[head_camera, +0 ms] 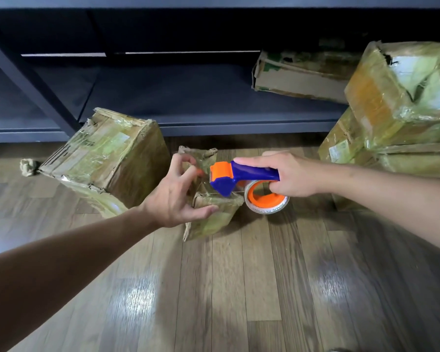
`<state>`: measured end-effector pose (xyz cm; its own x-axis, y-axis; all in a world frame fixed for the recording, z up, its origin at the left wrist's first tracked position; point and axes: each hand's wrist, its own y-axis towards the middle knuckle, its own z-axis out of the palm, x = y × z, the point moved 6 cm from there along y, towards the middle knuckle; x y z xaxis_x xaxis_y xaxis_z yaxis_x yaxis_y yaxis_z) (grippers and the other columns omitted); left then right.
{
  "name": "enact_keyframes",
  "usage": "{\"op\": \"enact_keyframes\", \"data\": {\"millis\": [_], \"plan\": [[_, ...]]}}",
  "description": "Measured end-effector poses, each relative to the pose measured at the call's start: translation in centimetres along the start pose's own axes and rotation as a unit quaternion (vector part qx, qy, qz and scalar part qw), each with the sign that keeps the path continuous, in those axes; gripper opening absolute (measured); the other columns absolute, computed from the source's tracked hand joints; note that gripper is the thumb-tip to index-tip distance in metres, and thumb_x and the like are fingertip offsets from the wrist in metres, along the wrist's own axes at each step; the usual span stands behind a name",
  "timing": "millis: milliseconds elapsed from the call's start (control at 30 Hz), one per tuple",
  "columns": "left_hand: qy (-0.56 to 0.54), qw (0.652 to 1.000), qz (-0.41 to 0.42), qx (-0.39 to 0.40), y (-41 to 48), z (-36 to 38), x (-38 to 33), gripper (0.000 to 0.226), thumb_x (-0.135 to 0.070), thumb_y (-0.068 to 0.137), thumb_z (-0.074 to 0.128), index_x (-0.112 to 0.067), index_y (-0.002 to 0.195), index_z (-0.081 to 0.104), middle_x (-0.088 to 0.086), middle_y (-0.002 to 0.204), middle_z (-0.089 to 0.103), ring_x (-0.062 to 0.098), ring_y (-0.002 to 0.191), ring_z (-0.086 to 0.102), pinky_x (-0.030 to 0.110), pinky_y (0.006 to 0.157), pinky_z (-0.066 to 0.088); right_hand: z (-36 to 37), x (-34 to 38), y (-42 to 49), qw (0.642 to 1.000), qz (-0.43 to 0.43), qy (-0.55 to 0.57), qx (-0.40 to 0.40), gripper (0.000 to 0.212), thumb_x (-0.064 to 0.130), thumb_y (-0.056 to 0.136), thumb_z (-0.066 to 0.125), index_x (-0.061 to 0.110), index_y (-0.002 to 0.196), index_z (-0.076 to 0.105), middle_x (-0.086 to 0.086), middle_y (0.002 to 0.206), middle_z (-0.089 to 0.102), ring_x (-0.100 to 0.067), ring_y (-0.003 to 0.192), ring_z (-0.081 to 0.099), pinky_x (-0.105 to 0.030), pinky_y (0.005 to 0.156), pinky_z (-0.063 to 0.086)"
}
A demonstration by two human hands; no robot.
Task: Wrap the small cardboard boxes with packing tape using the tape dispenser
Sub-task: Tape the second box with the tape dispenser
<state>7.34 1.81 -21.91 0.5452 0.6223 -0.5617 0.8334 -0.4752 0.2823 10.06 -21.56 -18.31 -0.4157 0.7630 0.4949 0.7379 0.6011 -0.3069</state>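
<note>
From the head view, the small cardboard box sits on the wooden floor near the middle, a little way out from the foot of the dark shelf unit. It is crumpled and already glossy with clear tape on the faces I can see, so I judge the wrapping well under way rather than just begun. The left hand holds the box in a wide span, thumb against its near upper edge and fingers curled over the far side. The right hand grips the handle of the blue and orange tape dispenser, whose head is down at the top of the box, with the tape roll hanging just beside the box's right side. Whether a strip is stuck down at this instant I cannot tell. At least this pass has to be finished and cut. A larger box leans just beside the small one on the left, close enough to crowd the holding hand, with a crumpled scrap at its far corner. Toward the right edge of the floor stands a stack of boxes, shiny with tape and seemingly done, and one more box lies on the lower shelf.
</note>
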Motion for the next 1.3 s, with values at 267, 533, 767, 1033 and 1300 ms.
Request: {"op": "enact_keyframes", "data": {"millis": [267,533,767,1033,1300], "plan": [[0.019,0.998,0.062,0.013,-0.4,-0.4,1.1,0.073,-0.057,0.084,0.071,0.002,0.122,0.052,0.016,0.126,0.043,0.015,0.101,0.05,0.016,0.085,0.045,-0.7,0.8,2.0,0.997,0.011,0.076,0.015,0.084,0.0,0.088,0.065,0.055,0.144,0.036,0.017,0.094,0.059,-0.015,0.077,0.061,-0.026,0.066,0.052],[0.035,0.991,0.121,0.043,-0.6,-0.8,1.7,0.068,-0.055,0.089,0.067,0.001,0.122,0.05,0.018,0.131,0.041,0.016,0.099,0.05,0.013,0.083,0.044,-0.1,2.2,2.3,0.996,0.007,0.076,0.052,0.09,0.0,0.086,0.063,0.054,0.15,0.028,0.023,0.12,0.056,-0.021,0.085,0.065,-0.032,0.065,0.055],[0.053,0.99,0.124,0.038,-1.5,-0.5,1.7,0.07,-0.057,0.093,0.063,0.005,0.122,0.051,0.02,0.134,0.04,0.026,0.105,0.054,0.034,0.079,0.055,0.3,2.7,2.4,0.997,0.024,-0.011,0.073,0.101,-0.004,0.09,0.055,0.063,0.149,0.008,0.02,0.102,0.036,-0.023,0.083,0.061,-0.038,0.066,0.054],[0.055,0.991,0.102,0.061,-2.2,-0.2,1.9,0.067,-0.057,0.093,0.063,0.004,0.119,0.051,0.019,0.139,0.037,0.026,0.095,0.056,0.039,0.073,0.055,0.7,3.3,3.0,0.996,0.041,-0.061,0.052,0.105,-0.004,0.089,0.053,0.074,0.14,0.004,0.009,0.106,0.038,-0.027,0.082,0.062,-0.044,0.065,0.055],[0.052,0.994,0.062,0.075,-2.1,0.5,2.5,0.073,-0.062,0.095,0.057,0.0,0.133,0.046,0.019,0.151,0.032,0.028,0.113,0.057,0.043,0.082,0.058,0.5,3.9,2.2,0.994,0.024,-0.104,0.009,0.097,0.004,0.095,0.053,0.066,0.146,0.0,0.004,0.105,0.037,-0.018,0.082,0.053,-0.035,0.064,0.051]]}}
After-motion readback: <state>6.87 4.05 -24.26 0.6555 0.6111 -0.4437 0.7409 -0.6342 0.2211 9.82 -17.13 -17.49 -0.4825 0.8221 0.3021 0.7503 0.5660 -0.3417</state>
